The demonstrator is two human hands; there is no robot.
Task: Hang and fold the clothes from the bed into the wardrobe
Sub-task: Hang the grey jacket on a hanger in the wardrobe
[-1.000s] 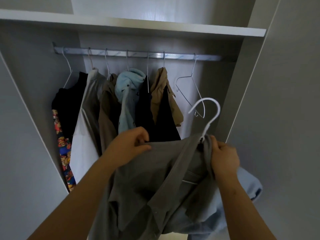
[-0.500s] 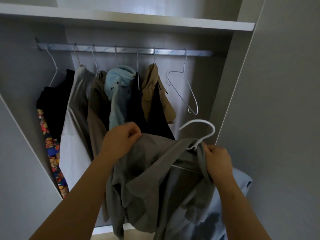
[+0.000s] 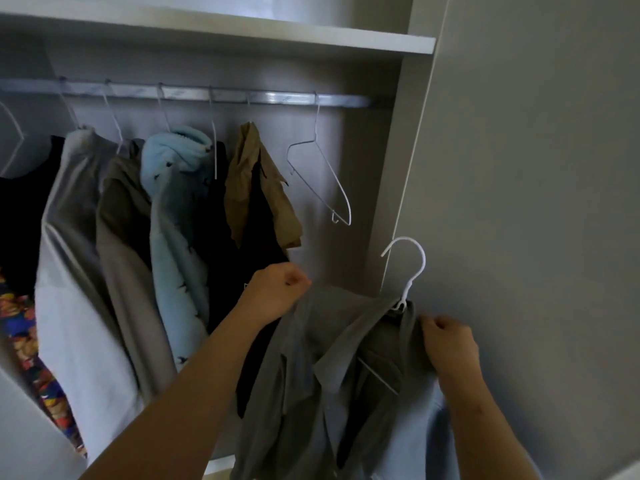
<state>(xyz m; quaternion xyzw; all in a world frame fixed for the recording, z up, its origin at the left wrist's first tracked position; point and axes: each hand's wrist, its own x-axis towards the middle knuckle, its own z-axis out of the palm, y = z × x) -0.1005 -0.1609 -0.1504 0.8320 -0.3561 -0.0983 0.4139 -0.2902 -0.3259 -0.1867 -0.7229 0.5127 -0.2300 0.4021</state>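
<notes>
A person stands at the open wardrobe (image 3: pixel 391 168), fitting a grey shirt (image 3: pixel 329 358) onto a white hanger (image 3: pixel 412 268). The left hand (image 3: pixel 277 296) has its fingers curled tight on one shoulder of the shirt. The right hand (image 3: pixel 450 344) pinches the cloth at the other shoulder, beside the collar. The shirt hangs stretched between the two hands, below the level of the rail (image 3: pixel 242 97). The hanger's hook stands free just above and inside the right hand.

The step in hand appears to be settling the shirt squarely on its hanger. The next move likely calls for one hand to shift to the hook and lift it up and to the left of the grip. There, an open stretch of rail lies on either side of an empty wire hanger (image 3: pixel 322 178).

By count: two hands, one shirt being dressed and one hanger inside it. One bare hanger is on the rail, and six hung garments can be made out above and left of the grip. A printed piece (image 3: pixel 20 327) shows low at the far left. A pale blue garment (image 3: pixel 419 431) shows under the right hand, behind the shirt; how it is carried cannot be told.
</notes>
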